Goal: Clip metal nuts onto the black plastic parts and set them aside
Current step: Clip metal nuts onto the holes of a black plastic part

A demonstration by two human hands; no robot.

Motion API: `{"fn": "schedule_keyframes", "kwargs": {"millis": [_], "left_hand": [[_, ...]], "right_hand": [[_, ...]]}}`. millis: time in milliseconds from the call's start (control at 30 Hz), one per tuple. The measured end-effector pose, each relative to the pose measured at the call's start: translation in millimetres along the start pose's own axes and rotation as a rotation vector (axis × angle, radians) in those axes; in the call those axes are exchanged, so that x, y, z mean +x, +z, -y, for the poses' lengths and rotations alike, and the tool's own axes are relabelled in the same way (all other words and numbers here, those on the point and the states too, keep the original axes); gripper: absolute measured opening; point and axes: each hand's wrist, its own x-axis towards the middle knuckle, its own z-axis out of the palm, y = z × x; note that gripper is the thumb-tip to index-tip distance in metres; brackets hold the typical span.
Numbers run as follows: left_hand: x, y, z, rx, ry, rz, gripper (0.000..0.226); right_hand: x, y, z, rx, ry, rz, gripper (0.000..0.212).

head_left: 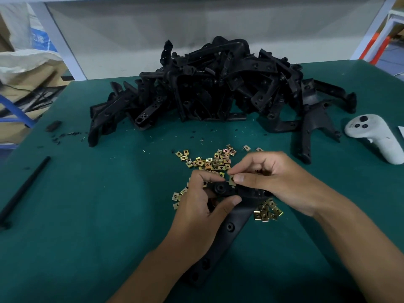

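Observation:
My left hand [203, 201] grips a long black plastic part [231, 224] near its upper end, over the green table. The part runs down toward me between my forearms. My right hand [271, 178] pinches a small brass-coloured metal nut [231, 179] between thumb and forefinger, right at the part's top edge. Loose metal nuts [209, 161] lie scattered on the mat beyond and beneath my hands, with a smaller cluster of nuts [267, 212] to the right of the part.
A big heap of black plastic parts [218, 84] fills the back middle of the green table [98, 215]. A white controller [376, 136] lies at the right edge. A black rod [24, 189] and a small black block [53, 125] lie at the left.

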Motion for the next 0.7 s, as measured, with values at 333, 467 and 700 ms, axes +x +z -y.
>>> {"fn": "schedule_keyframes", "kwargs": {"millis": [333,467,700], "left_hand": [[0.4,0.2,3.3,-0.012,0.022,-0.016,0.028],[1.0,-0.2,2.7,-0.021,0.007,-0.012,0.031],[1.1,-1.7,-1.6,-0.085,-0.031,-0.040,0.037]], "right_hand": [[0.3,1.9,-2.7,-0.062,-0.014,-0.015,0.013],[0.1,-1.5,-3.7,-0.082,0.005,0.005,0.012],[1.3,-4.9,-6.3,-0.023,0.027,0.048,0.029]]}}
